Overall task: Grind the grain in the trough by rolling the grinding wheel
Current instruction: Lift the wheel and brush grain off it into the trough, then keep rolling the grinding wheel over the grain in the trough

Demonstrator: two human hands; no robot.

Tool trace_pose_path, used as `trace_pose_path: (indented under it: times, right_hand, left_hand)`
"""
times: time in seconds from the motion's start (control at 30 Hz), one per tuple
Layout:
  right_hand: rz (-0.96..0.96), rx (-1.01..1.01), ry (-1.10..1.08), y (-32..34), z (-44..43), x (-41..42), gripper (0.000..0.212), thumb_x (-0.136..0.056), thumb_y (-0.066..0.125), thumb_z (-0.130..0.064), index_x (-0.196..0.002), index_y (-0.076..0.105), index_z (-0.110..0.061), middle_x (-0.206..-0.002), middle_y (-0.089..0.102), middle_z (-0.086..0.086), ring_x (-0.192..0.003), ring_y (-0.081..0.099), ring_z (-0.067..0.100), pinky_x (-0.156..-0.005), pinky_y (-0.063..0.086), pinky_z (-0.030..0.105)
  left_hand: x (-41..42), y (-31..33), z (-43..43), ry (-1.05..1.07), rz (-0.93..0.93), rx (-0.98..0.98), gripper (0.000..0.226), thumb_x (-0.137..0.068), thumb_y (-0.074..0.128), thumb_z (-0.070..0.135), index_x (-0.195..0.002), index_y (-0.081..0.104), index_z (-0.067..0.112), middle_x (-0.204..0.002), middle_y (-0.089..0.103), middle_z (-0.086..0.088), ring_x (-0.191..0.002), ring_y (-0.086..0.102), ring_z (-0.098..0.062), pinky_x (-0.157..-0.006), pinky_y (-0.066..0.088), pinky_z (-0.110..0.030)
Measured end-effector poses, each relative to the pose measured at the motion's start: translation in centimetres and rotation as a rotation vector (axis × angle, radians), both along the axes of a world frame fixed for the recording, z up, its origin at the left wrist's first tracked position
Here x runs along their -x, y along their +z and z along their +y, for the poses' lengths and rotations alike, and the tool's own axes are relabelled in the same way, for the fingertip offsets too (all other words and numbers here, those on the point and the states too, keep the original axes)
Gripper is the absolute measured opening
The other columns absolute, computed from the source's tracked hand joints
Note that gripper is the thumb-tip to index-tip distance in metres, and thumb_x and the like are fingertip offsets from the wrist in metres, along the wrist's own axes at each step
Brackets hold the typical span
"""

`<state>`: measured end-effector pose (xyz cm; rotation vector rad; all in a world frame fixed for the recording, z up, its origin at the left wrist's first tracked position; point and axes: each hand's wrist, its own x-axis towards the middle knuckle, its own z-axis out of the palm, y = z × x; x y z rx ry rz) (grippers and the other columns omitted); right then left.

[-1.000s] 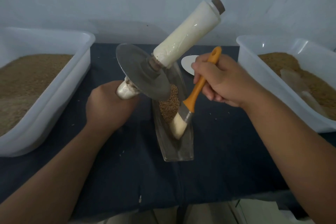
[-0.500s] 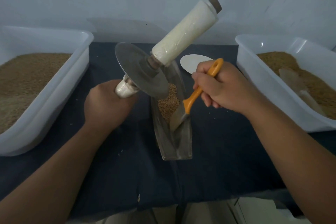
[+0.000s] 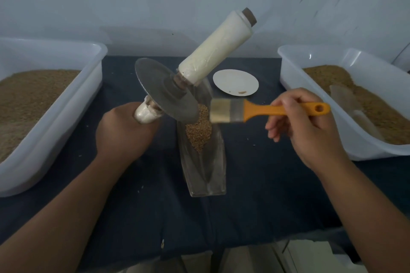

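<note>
A narrow metal trough (image 3: 206, 175) lies lengthwise on the dark cloth, with a heap of brown grain (image 3: 198, 133) in its upper middle. The metal grinding wheel (image 3: 164, 91) is tilted above the trough's far end, its lower rim touching the grain. My left hand (image 3: 124, 133) grips the wheel's near white-wrapped handle; the far handle (image 3: 217, 49) points up and to the right. My right hand (image 3: 308, 126) holds an orange-handled brush (image 3: 255, 110) level above the trough's right side, bristles pointing left, clear of the grain.
A white bin (image 3: 66, 104) of brown grain stands at the left. Another white bin (image 3: 332, 55) at the right holds grain and a scoop (image 3: 352, 106). A small white dish (image 3: 235, 82) sits behind the trough. Loose grains speckle the dark cloth (image 3: 255, 195).
My right hand has lifted the brush out of the trough and swung it up to the right until it lies level. The wheel and my left hand have barely moved.
</note>
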<state>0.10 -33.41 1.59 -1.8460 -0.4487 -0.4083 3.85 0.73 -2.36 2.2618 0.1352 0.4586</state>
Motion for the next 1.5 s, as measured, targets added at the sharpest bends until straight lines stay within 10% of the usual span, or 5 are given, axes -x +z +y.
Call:
trace_pose_path:
  times: [0.4, 0.6, 0.73, 0.97, 1.5]
  right_hand:
    - [0.246, 1.198, -0.189, -4.6, -3.7, -6.8, 0.07, -0.101, 0.044, -0.069, -0.163, 0.019, -0.049, -0.171, 0.027, -0.006, -0.16, 0.019, 0.02, -0.124, 0.03, 0.044]
    - [-0.491, 0.414, -0.381, -0.6, -2.8, -2.3, 0.045, -0.099, 0.063, -0.042, -0.131, 0.057, -0.011, -0.134, 0.059, -0.002, -0.127, 0.056, 0.013, -0.105, 0.049, 0.045]
    - [-0.372, 1.122, -0.176, 2.2, 1.6, -2.1, 0.094, -0.085, 0.07, -0.068, -0.159, 0.038, -0.021, -0.156, 0.047, -0.003, -0.15, 0.038, 0.02, -0.129, 0.019, 0.04]
    - [-0.275, 1.276, -0.234, 1.0, 5.2, -3.7, 0.032, -0.08, 0.07, -0.046, -0.084, 0.046, -0.026, -0.072, 0.051, -0.008, -0.058, 0.046, 0.021, -0.051, 0.029, 0.031]
    - [-0.096, 1.288, -0.396, -0.3, 6.1, -11.1, 0.021, -0.08, 0.061, -0.042, -0.069, 0.056, -0.025, -0.066, 0.053, -0.005, -0.06, 0.051, 0.019, -0.051, 0.03, 0.025]
  left_hand:
    - [-0.3, -0.4, -0.2, -0.031, 0.042, -0.316, 0.018, -0.083, 0.072, 0.047, -0.072, 0.065, 0.033, -0.063, 0.062, 0.011, -0.058, 0.058, -0.01, -0.056, 0.037, -0.028]
    - [-0.4, -0.9, -0.3, -0.068, -0.003, -0.516, 0.032, -0.077, 0.052, 0.061, -0.065, 0.058, 0.032, -0.058, 0.056, 0.013, -0.053, 0.051, -0.009, -0.053, 0.033, -0.025]
    - [-0.4, -0.5, 0.0, -0.077, -0.026, -0.633, 0.031, -0.079, 0.051, 0.06, -0.065, 0.055, 0.032, -0.057, 0.054, 0.012, -0.052, 0.051, -0.01, -0.052, 0.034, -0.024]
    - [-0.8, 0.9, 0.4, -0.147, -0.084, -0.915, 0.036, -0.084, 0.064, 0.055, -0.065, 0.041, 0.034, -0.06, 0.047, 0.012, -0.054, 0.045, -0.012, -0.053, 0.033, -0.027]
    - [-7.0, 4.2, -1.0, -0.274, 0.213, -0.955, 0.026, -0.077, 0.06, 0.054, -0.073, 0.061, 0.029, -0.073, 0.061, 0.008, -0.068, 0.061, -0.018, -0.064, 0.05, -0.034]
